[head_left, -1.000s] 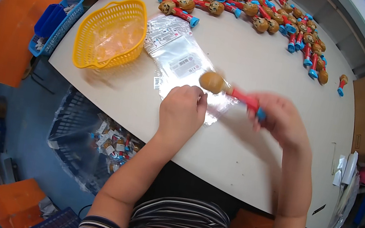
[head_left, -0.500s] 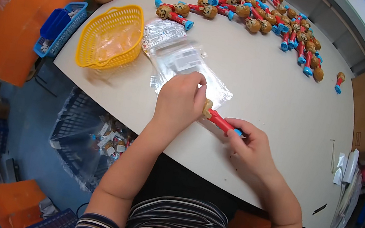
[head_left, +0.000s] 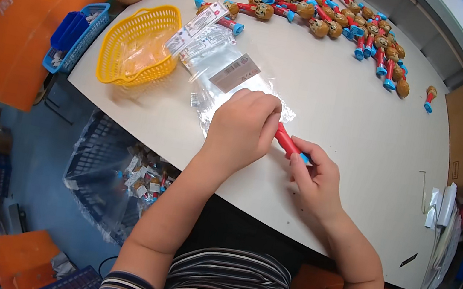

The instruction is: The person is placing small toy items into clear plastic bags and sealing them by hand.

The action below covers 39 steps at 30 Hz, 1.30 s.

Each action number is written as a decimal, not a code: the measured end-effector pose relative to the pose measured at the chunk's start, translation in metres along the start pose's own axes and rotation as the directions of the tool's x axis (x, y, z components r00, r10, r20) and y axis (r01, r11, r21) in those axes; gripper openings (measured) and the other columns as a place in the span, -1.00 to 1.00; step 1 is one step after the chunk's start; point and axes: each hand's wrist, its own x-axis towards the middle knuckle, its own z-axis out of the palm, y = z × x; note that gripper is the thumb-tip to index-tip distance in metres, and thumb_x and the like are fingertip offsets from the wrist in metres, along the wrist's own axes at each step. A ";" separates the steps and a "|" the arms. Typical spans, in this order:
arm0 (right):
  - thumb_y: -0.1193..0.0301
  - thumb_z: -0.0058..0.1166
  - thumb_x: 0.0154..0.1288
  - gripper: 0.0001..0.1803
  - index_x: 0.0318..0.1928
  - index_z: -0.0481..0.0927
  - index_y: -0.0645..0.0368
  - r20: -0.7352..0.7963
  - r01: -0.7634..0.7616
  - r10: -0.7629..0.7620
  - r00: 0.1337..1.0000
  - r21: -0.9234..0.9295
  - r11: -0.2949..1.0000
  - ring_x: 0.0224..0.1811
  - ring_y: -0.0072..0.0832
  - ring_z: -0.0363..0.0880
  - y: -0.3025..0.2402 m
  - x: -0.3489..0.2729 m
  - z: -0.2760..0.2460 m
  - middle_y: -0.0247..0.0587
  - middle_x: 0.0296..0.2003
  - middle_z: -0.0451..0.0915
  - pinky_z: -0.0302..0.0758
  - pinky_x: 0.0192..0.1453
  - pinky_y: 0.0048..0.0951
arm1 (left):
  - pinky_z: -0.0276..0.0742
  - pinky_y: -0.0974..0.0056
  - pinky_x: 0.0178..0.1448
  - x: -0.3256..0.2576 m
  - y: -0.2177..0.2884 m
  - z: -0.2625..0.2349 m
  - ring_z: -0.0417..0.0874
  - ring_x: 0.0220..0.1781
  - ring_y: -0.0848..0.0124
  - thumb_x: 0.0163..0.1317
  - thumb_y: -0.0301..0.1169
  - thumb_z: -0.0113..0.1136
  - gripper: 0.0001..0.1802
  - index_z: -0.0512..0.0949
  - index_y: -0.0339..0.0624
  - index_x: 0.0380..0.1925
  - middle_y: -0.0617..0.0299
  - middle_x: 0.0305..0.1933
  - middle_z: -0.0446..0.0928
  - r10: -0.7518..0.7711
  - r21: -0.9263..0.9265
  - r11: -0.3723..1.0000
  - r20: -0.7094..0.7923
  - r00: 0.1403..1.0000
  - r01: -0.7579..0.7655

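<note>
- At the left, a light-blue plastic basket (head_left: pixel 88 32) stands beside the table, near the yellow plastic basket with latticed walls (head_left: pixel 114 44) on the tabletop.
- Below the table edge, a dark-blue plastic crate lined with clear film (head_left: pixel 92 150) holds small packed items with white labels.
- Just right of the yellow basket, a stack of clear plastic bags with printed strips (head_left: pixel 235 74) lies on the pale, smooth table (head_left: pixel 374 161); its near part runs up to and behind the left hand.
- The left hand (head_left: pixel 244 123) is bent at the knuckles, its fingers curled together and the thumb drawn in against them. The tips are turned away from view, so whether they grip a bag, the toy or both cannot be told.
- The red plastic toy with a blue foot (head_left: pixel 286 140) slants between the two hands: its upper end disappears behind the left fingers, and its blue end sits between the right thumb and forefinger.
- The right hand (head_left: pixel 318 179) has its thumb and fingers closed around that blue end, with only the toy's thickness between them.
- Beyond the hands, a heap of similar red toys with round brown heads (head_left: pixel 334 30) covers the far table; one lone toy (head_left: pixel 430 98) lies apart, farther right.
</note>
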 end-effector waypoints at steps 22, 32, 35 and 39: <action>0.36 -0.07 0.52 -0.65 0.20 0.42 0.26 0.064 -0.212 0.204 0.977 0.417 0.884 -0.20 -0.61 0.55 0.008 0.007 0.004 -0.27 -0.17 0.58 0.58 -0.25 -0.57 | 0.48 0.15 -0.16 -0.002 0.019 0.023 0.54 -0.26 0.16 0.08 -0.55 0.24 -0.92 0.54 -0.24 -0.40 0.12 -0.39 0.49 0.055 -0.071 0.996 0.071 0.996 -0.050; 0.52 0.11 0.35 -0.62 0.15 0.41 0.24 0.073 0.020 -0.019 0.997 -0.012 1.000 -0.06 -0.45 0.60 0.010 0.008 -0.007 -0.15 0.01 0.51 0.64 -0.02 -0.43 | 0.49 0.13 -0.20 -0.020 0.008 0.020 0.55 -0.30 0.12 0.13 -0.54 0.20 -0.94 0.51 -0.23 -0.40 0.10 -0.36 0.49 -0.230 -0.054 0.971 0.075 0.970 0.235; 0.61 0.23 0.21 -0.62 0.05 0.51 0.26 0.008 0.217 -0.227 0.974 -0.324 0.921 -0.04 -0.39 0.62 0.013 0.008 -0.007 -0.14 0.00 0.53 0.64 0.05 -0.43 | 0.48 0.13 -0.19 -0.020 0.006 0.019 0.56 -0.29 0.13 0.15 -0.54 0.20 -0.95 0.51 -0.23 -0.39 0.09 -0.35 0.50 -0.242 -0.068 0.967 0.071 0.968 0.247; 0.66 0.26 0.14 -0.75 -0.13 0.61 0.28 -0.130 0.198 -0.235 0.963 -0.249 0.948 -0.10 -0.35 0.64 0.010 0.011 -0.006 -0.14 -0.12 0.60 0.65 0.00 -0.48 | 0.48 0.12 -0.18 -0.020 0.012 0.020 0.56 -0.29 0.12 0.16 -0.53 0.19 -0.95 0.51 -0.24 -0.39 0.09 -0.34 0.50 -0.227 -0.075 0.970 0.069 0.972 0.232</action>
